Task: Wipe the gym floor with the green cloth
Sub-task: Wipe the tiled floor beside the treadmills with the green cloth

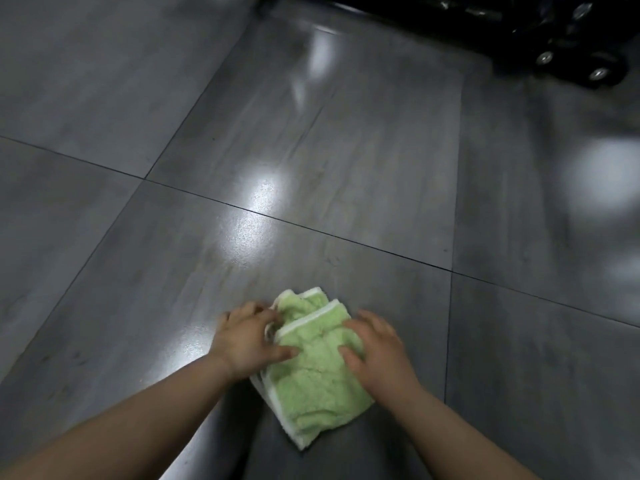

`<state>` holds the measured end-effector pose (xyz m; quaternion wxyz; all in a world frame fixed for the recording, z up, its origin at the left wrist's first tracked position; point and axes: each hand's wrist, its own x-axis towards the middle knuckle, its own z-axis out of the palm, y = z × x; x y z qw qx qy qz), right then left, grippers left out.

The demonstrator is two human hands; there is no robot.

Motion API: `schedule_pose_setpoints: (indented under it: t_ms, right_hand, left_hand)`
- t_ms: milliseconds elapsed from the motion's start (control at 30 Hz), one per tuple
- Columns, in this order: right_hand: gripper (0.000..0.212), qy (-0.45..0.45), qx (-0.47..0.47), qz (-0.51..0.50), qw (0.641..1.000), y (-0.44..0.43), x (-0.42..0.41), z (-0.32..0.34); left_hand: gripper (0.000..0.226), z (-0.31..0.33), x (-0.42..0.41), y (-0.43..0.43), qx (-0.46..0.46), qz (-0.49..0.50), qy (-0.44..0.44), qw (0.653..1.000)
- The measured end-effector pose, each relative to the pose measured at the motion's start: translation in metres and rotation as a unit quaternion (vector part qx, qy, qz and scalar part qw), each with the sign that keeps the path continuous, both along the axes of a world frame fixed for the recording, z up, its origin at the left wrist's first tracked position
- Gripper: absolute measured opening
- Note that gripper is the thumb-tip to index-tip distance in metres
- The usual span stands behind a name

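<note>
- Progress check from my remote seat: the green cloth (318,372) is lying folded into a thick pad on the gym floor (346,150). It's sitting on the near tile (156,306), closer to that tile's right edge than its left.
- The left hand (242,341) is gripping the pad's left edge, fingers curling into the folded layers and the thumb lying on top.
- The right hand (379,348) is pressing flat on the pad's right side, fingers spreading wide and holding nothing.
- So I'm guessing the prep is done. The cloth is folded, down on the floor and under both hands, which is reading to me like wiping is underway or about to start.
- What's left is most of it, I'm thinking. Glare is shining off the tiles all over, and I'm not spotting any streak or damp patch showing which bits are done, so I can't call that.
- Some black wheeled equipment (571,39) is sitting at the far right corner of the floor, well apart from the cloth.
</note>
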<state>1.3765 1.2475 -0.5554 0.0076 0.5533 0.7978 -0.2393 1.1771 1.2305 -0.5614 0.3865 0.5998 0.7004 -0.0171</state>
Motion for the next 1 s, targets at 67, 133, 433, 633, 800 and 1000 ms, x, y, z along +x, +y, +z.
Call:
schedule_pose_setpoints:
  t_ms: [67, 133, 433, 633, 800, 1000]
  right_hand:
    - [0.061, 0.009, -0.085, -0.062, 0.994, 0.014, 0.002, 0.003]
    - [0.066, 0.060, -0.192, -0.148, 0.968, 0.024, -0.007, -0.002]
    - [0.025, 0.144, -0.124, -0.190, 0.963, 0.035, -0.019, -0.002]
    - [0.025, 0.161, -0.204, -0.249, 0.933, 0.056, -0.056, -0.013]
    - [0.032, 0.220, -0.352, -0.290, 0.862, 0.064, -0.064, -0.006]
    - [0.040, 0.302, -0.324, -0.179, 0.879, 0.048, -0.061, 0.061]
  left_hand:
    - [0.090, 0.001, 0.006, 0.003, -0.002, -0.022, 0.030, 0.999]
    - [0.060, 0.003, 0.011, 0.008, 0.012, -0.050, 0.066, 0.996]
    - [0.031, 0.020, -0.005, -0.011, 0.067, 0.139, -0.118, 0.981]
    - [0.011, 0.005, -0.026, 0.025, 0.061, 0.075, 0.059, 0.994]
    - [0.087, 0.003, -0.026, 0.040, 0.022, 0.045, -0.011, 0.999]
    - [0.116, 0.083, -0.008, 0.032, -0.040, 0.026, -0.151, 0.987]
